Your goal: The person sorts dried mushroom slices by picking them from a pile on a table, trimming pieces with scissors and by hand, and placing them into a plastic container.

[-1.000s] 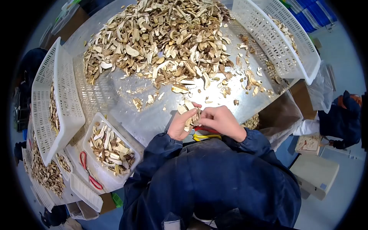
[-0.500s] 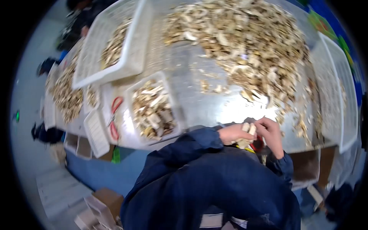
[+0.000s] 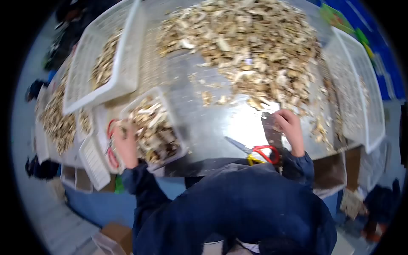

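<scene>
My left hand (image 3: 125, 145) is blurred at the left rim of a small white tray (image 3: 176, 138) of mushroom slices (image 3: 154, 123). Its fingers are curled, with a small brownish bit showing between them. Close to that hand lie red-handled scissors (image 3: 112, 155), partly covered by it. My right hand (image 3: 291, 131) is at the near edge of a large heap of dried-looking mushroom slices (image 3: 255, 51), fingertips bent together; what they hold, if anything, is hidden. Between my hands, scissors with red and yellow handles (image 3: 264, 154) lie by the table's front edge, blades pointing left.
A large white basket (image 3: 127, 63) with slices stands at the back left; another white basket (image 3: 348, 93) is on the right. The metal table (image 3: 191, 102) carries scattered crumbs. Further left are another heap of slices (image 3: 59, 123) and a white lattice tray (image 3: 94, 163).
My hands were together over the front edge with pale slices; now they are apart. The left has gone left to the tray, the right slightly forward. The red-yellow scissors now lie exposed.
</scene>
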### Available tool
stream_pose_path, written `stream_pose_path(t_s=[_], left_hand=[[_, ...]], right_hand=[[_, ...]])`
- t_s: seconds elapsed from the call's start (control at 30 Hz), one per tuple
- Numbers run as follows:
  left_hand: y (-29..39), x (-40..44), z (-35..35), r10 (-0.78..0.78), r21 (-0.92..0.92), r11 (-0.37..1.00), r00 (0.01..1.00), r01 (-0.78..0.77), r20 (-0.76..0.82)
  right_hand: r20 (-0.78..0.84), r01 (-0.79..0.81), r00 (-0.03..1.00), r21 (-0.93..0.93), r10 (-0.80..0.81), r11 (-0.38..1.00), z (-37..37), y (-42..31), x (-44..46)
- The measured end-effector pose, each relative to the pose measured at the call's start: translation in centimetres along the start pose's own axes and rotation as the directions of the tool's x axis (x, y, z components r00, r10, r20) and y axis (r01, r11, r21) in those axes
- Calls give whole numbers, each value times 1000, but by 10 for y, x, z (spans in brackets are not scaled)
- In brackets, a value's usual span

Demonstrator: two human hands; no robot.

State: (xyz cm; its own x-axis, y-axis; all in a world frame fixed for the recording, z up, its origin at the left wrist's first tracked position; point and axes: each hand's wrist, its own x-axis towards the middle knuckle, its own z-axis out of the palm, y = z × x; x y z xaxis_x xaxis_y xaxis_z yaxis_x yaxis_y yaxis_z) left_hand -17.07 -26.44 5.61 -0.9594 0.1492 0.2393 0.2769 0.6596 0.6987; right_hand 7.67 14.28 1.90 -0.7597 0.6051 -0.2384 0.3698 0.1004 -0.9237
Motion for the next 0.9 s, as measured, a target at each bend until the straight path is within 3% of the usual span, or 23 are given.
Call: stream_pose_path(t_s=[0.03, 0.07, 0.1, 0.17, 0.27, 0.37, 0.4, 0.43, 0.47, 0.5, 0.53, 0.57, 0.6, 0.63, 0.67, 0.7, 0.77, 0.8, 0.9], left_hand=[[-12, 7, 4, -24, 24, 999, 999, 25, -36], [-17, 13, 8, 96, 221, 971, 995, -90, -18], [-17, 21, 11, -137, 280, 955, 983, 98, 121], [-79, 27, 28, -3, 345, 935, 970, -84, 244], [-26, 26, 18, 29, 132, 987, 922, -87, 386], [6, 17, 13, 184, 421, 851, 928, -315, 323], [19, 16, 15, 205, 236, 926, 917, -295, 342], [38, 5, 26, 119, -153, 986, 932, -69, 344], [63, -9, 40, 39, -510, 843, 926, 171, 376], [67, -27, 63, 11, -736, 551, 878, 394, 478], [66, -40, 83, 59, -715, 437, 776, 545, 628], [65, -53, 103, 104, -638, 340, 647, 691, 755], [99, -67, 121, 144, -499, -1, 494, 867, 858], [113, -77, 132, 175, -377, -164, 403, 911, 898], [119, -86, 142, 222, -236, -316, 313, 919, 923], [119, -92, 148, 192, -210, -295, 273, 932, 943], [111, -103, 162, 125, -162, -257, 199, 953, 972], [103, -105, 167, 202, -162, -302, 229, 940, 952], [99, -105, 174, 181, -158, -251, 206, 955, 962]], right_hand=[[-21, -64, 998, 82, 66, 995, -4, 2, 5], [-39, -37, 999, 31, 38, 999, -8, 1, 9], [-82, -27, 996, 6, 27, 1000, -7, 3, 15], [-147, 86, 981, -260, -128, 962, -4, 1, 24], [-98, 165, 962, -541, -256, 825, 9, 6, 36], [-76, 144, 931, -824, -358, 548, 31, 12, 40], [-76, 154, 923, -824, -377, 545, 34, 12, 43], [-87, 126, 953, -757, -290, 641, 33, 11, 41], [-88, 88, 976, -681, -200, 727, 31, 0, 38], [-78, 41, 991, -599, -109, 800, 30, -5, 35], [-63, 138, 981, -438, -184, 888, 32, 3, 31], [89, -5, 996, -295, 32, 955, 35, -24, 14], [227, 86, 973, -246, -29, 965, 39, -27, 6], [356, 168, 930, -183, -94, 969, 43, -31, 2], [322, 152, 944, -235, -70, 960, 44, -47, -1], [195, 226, 968, -402, -158, 887, 47, -40, 4], [-6, 271, 921, -708, -389, 652, 52, -15, 25], [16, 213, 952, -753, -307, 623, 54, -11, 31], [35, 170, 973, -772, -226, 612, 65, -4, 39]])
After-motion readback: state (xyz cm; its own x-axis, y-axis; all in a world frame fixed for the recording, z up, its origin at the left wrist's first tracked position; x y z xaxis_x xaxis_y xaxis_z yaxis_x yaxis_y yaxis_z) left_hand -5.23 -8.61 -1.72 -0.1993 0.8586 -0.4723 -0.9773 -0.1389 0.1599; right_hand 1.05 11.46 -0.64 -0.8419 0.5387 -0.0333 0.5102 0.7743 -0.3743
